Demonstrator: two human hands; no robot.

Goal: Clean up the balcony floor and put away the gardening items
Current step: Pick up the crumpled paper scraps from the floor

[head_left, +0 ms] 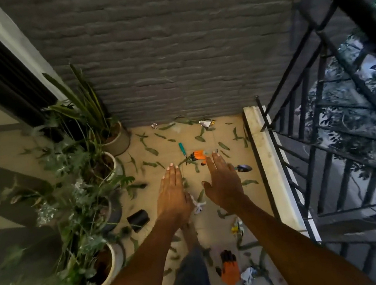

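Orange glove is lying on the leaf-strewn floor. We are holding left hand and right hand flat, fingers straight, empty, just short of that glove.

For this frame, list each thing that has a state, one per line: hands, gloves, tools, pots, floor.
Left hand: open, holding nothing.
Right hand: open, holding nothing.
Far orange glove: lying on the floor.
Near orange glove: lying on the floor.
Teal-handled tool: lying on the floor.
Trowel: lying on the floor.
Black pot: tipped on its side.
Floor: littered with leaves.
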